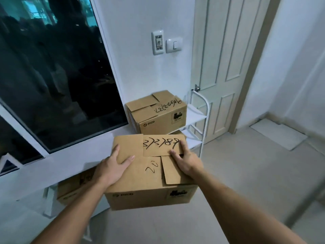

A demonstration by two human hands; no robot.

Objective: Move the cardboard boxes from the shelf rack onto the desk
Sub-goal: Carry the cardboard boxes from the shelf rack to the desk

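A brown cardboard box [149, 196] with black handwritten numbers on its top flaps is in front of me, low in the middle. My left hand [112, 166] grips its left top edge and my right hand [184, 159] presses on its right flaps. A second cardboard box [158, 111] sits on the top level of the white shelf rack [200, 117] against the wall. A third cardboard box [73, 187] shows partly at the lower left, under a white ledge. The desk is not in view.
A large dark window [52, 76] fills the left. A white door [228, 67] stands behind the rack, with wall switches [167, 43] beside it. Pale tiled floor [246, 173] spreads to the right.
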